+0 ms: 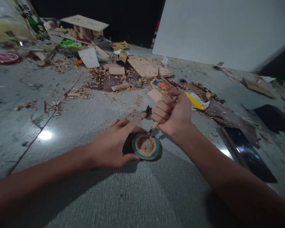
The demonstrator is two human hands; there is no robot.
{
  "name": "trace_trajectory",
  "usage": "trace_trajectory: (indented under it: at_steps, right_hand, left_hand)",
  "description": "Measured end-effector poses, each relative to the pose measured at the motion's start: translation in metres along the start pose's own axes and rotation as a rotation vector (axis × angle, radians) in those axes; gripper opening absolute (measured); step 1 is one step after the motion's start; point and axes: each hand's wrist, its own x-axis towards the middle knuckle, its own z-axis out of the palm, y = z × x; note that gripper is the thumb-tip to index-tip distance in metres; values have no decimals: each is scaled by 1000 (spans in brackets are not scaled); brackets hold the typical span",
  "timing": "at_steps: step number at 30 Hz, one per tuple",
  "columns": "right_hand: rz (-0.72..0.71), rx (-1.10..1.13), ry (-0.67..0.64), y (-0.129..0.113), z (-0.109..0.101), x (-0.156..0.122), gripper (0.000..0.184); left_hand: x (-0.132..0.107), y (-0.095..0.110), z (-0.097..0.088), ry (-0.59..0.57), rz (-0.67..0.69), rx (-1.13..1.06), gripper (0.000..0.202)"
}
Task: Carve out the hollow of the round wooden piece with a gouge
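On the grey floor [90,196], the left hand [116,144] has its fingers half open, bent around the left side of the cup, thumb on the near side. The right hand [172,112] has its fingers curled tight around the tool. The cup [157,145] stands near, at centre, round and dark-sided, its teal rim circling a pale, rough wooden hollow with crumbs [147,148] inside. Far off is a yellow tube [122,56], contents hidden. The slim tool [154,126] has its metal tip at the cup's far rim.
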Motion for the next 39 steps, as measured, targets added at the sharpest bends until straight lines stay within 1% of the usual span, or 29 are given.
trace_trajectory:
  at_steps: [3,6,8,10,12,14,18,25,27,30,32,34,37,39]
  right_hand:
    - [-40,-104,-142,1,12,-13,47]
    - [-89,-261,-271,8,16,-21,54]
    - [-104,-334,-309,12,17,-23,58]
    - [-94,-379,-316,14,16,-23,63]
    - [-79,-394,-305,14,16,-22,67]
    - [-69,-361,-277,14,15,-19,67]
    - [-46,-255,-217,12,11,-10,60]
    - [12,-152,-87,13,6,-1,51]
    - [24,-106,-25,14,3,1,49]
    - [80,-19,83,15,-4,5,45]
    - [112,11,112,15,-10,8,42]
    - [122,25,119,15,-14,11,40]
    - [100,53,124,13,-15,11,39]
    - [58,71,117,11,-11,8,39]
  left_hand:
    - [-1,0,0,6,6,18,104]
    - [-2,-2,1,14,15,17,105]
    - [-2,-3,2,21,23,8,107]
    - [-2,-3,2,15,19,1,107]
    - [-2,-2,1,11,9,1,105]
    - [-1,0,0,2,5,4,101]
    - [0,1,-2,-14,14,2,97]
    - [2,1,-3,-35,38,11,91]
    - [2,1,-4,-35,52,0,90]
    - [1,1,-4,-42,60,5,79]
    - [1,0,-5,-51,60,23,69]
    - [1,0,-6,-50,73,34,66]
    - [2,0,-8,-46,108,16,70]
    - [3,1,-7,-16,99,8,84]
